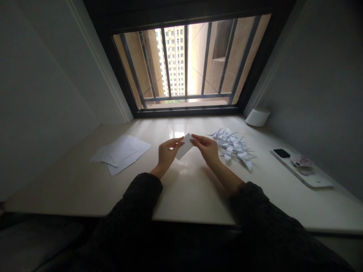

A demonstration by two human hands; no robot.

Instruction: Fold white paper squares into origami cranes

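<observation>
A small white piece of paper (183, 149), four-sided and apparently folded, is held up above the white sill between both hands. My left hand (168, 152) pinches its left side between thumb and fingers. On the other side, my right hand (209, 150) grips the upper right edge the same way. Just beyond the right hand lies a pile of folded paper cranes (233, 145), white with thin pointed ends. Loose sheets of white paper (121, 151) overlap one another to the left of my left hand.
A phone (304, 170) with a ring-like grip on its back lies at the right. Near the window's right corner stands a white rounded object (258, 116). The barred window (187, 112) closes off the back, with walls on both sides.
</observation>
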